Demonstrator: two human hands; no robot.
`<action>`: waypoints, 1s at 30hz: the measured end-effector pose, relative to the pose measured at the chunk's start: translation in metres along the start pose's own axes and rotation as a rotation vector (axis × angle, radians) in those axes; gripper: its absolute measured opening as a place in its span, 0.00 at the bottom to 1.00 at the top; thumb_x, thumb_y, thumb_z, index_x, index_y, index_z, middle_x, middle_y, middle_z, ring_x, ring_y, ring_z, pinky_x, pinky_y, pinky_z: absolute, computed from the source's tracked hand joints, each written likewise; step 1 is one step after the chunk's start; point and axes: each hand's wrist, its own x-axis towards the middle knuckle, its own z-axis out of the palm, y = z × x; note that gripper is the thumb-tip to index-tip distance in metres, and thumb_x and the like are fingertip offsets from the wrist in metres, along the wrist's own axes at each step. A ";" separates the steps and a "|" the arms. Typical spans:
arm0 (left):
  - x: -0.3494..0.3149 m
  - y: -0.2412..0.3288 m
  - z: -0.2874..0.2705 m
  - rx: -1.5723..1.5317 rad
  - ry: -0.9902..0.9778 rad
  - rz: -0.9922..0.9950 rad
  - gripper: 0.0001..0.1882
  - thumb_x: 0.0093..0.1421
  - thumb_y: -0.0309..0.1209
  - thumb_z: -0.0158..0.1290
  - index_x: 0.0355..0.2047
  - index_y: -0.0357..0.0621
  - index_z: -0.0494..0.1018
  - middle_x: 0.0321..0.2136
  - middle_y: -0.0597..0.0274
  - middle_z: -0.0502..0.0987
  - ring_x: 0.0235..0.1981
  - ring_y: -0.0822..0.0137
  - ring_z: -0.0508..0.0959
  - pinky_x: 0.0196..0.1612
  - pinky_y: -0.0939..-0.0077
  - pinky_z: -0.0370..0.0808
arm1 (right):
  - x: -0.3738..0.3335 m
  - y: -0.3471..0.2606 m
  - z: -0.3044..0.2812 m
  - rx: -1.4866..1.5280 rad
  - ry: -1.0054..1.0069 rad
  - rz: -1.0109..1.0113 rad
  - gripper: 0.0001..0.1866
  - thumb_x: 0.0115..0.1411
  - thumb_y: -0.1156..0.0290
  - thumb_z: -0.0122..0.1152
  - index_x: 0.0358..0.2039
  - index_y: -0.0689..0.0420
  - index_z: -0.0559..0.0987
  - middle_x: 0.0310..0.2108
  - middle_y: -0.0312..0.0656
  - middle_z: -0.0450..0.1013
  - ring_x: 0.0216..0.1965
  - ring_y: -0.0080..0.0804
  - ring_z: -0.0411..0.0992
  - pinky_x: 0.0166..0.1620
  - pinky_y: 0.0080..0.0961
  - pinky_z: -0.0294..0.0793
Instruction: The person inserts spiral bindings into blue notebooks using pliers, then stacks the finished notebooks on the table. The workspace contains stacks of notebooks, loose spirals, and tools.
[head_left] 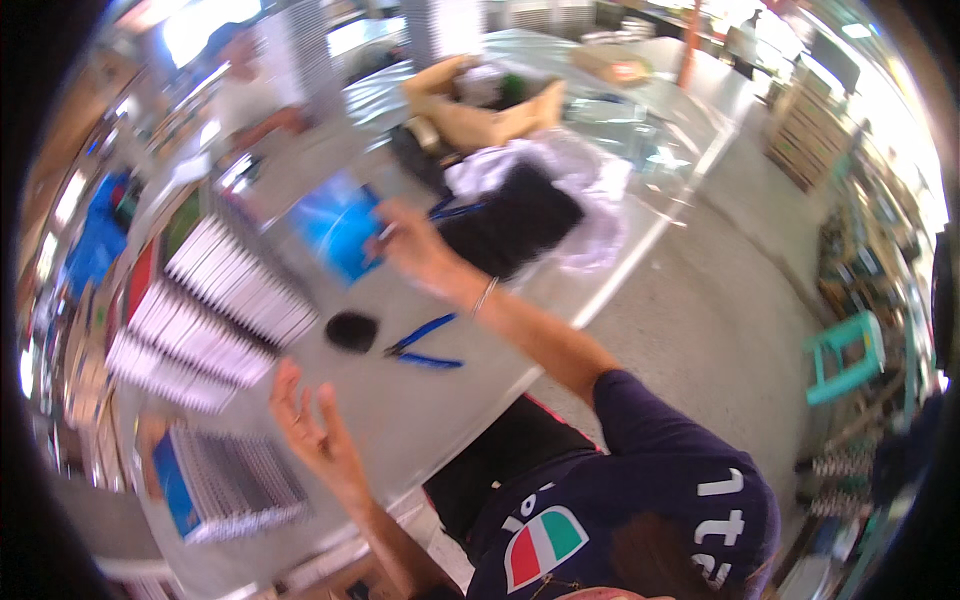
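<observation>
My right hand (415, 250) is blurred, its fingers closed at the right edge of a glossy blue printed sheet (335, 225) above the grey table. Whether the sheet is a single cover or a thicker booklet cannot be made out. My left hand (318, 430) is open and empty, fingers apart, beside the near end of white paper stacks (205, 330) with striped edges. Between the hands lie blue-handled pliers (425, 345), jaws to the left, and a small black pad (351, 331). Another striped stack (240, 480) with a blue cover rests at the near left.
A black fuzzy cloth (520, 215) lies on white crumpled wrap (600, 190) right of my right hand. Behind it stands an open cardboard box (485, 110). Another person (250, 90) is across the table at the far left. A teal stool (845, 357) stands on the floor at right.
</observation>
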 end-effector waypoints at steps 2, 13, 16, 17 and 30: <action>0.000 0.004 0.007 -0.061 0.063 -0.058 0.27 0.66 0.30 0.54 0.64 0.38 0.61 0.56 0.51 0.69 0.60 0.60 0.67 0.61 0.62 0.64 | -0.049 -0.038 0.049 -0.075 -0.131 0.169 0.11 0.58 0.84 0.60 0.41 0.58 0.73 0.31 0.32 0.70 0.37 0.21 0.73 0.40 0.24 0.75; -0.013 -0.012 -0.027 0.557 -0.423 -0.089 0.15 0.65 0.27 0.50 0.51 0.38 0.67 0.46 0.53 0.72 0.50 0.52 0.72 0.63 0.56 0.60 | -0.101 -0.115 -0.052 -1.408 0.451 -0.062 0.22 0.52 0.72 0.69 0.48 0.54 0.73 0.48 0.49 0.67 0.49 0.52 0.65 0.53 0.43 0.64; -0.020 -0.005 -0.018 0.913 -0.576 0.094 0.11 0.62 0.25 0.49 0.45 0.43 0.68 0.45 0.56 0.69 0.54 0.52 0.69 0.67 0.46 0.52 | -0.098 -0.107 -0.122 -1.679 0.644 -0.009 0.27 0.54 0.71 0.68 0.54 0.54 0.70 0.51 0.53 0.63 0.50 0.54 0.63 0.51 0.45 0.66; -0.026 -0.005 -0.014 0.973 -0.607 0.086 0.10 0.63 0.26 0.47 0.45 0.44 0.68 0.47 0.57 0.68 0.56 0.53 0.67 0.68 0.44 0.49 | -0.099 -0.101 -0.139 -1.714 0.625 0.058 0.28 0.54 0.70 0.68 0.55 0.55 0.69 0.52 0.54 0.62 0.50 0.54 0.63 0.51 0.45 0.67; -0.048 -0.020 0.001 0.827 -0.379 0.129 0.26 0.52 0.49 0.64 0.36 0.40 0.70 0.45 0.54 0.67 0.53 0.49 0.66 0.58 0.46 0.60 | -0.091 -0.086 -0.181 -1.476 0.670 -0.007 0.15 0.52 0.77 0.67 0.41 0.61 0.77 0.42 0.53 0.74 0.46 0.53 0.73 0.47 0.43 0.74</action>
